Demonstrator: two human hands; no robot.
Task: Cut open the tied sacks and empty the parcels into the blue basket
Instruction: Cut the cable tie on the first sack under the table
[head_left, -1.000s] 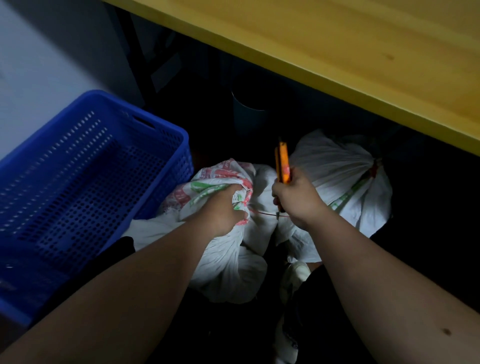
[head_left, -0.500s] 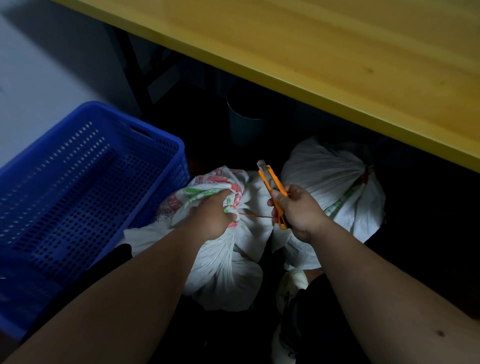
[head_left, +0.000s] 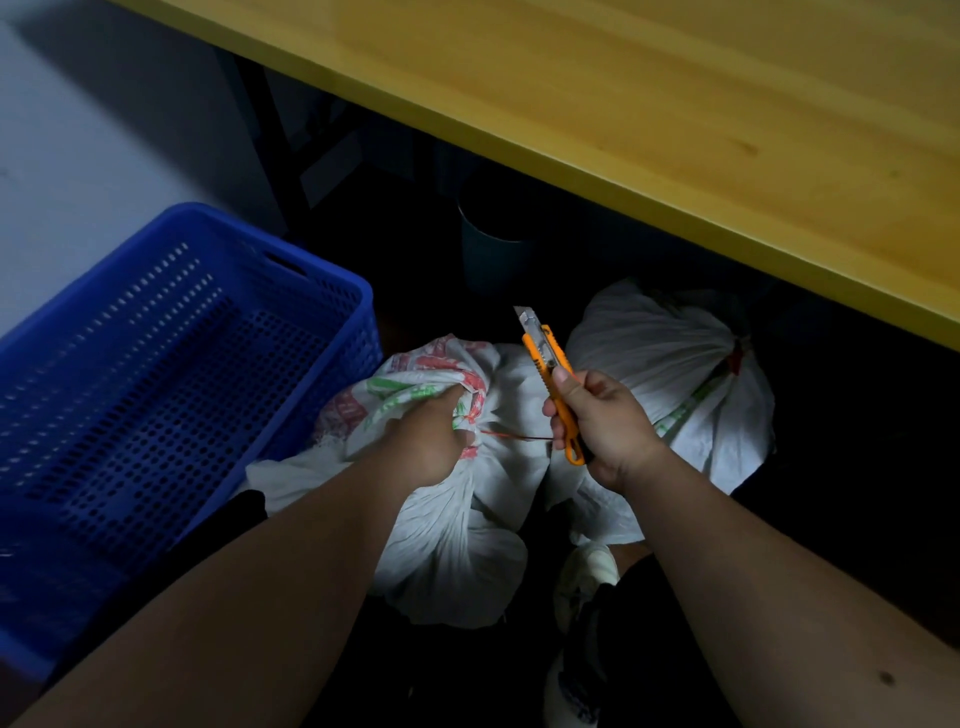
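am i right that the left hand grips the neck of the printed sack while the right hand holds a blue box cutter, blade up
Not quite: the box cutter is orange, not blue, as the head view shows. The rest holds: the left hand grips the neck of the printed sack, and the right hand holds the cutter with its blade up.

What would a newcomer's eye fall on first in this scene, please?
Probably the orange utility knife, blade up, gripped in the right hand at centre. Beside it the left hand clutches the neck of a white sack, with the blue basket standing empty at left.
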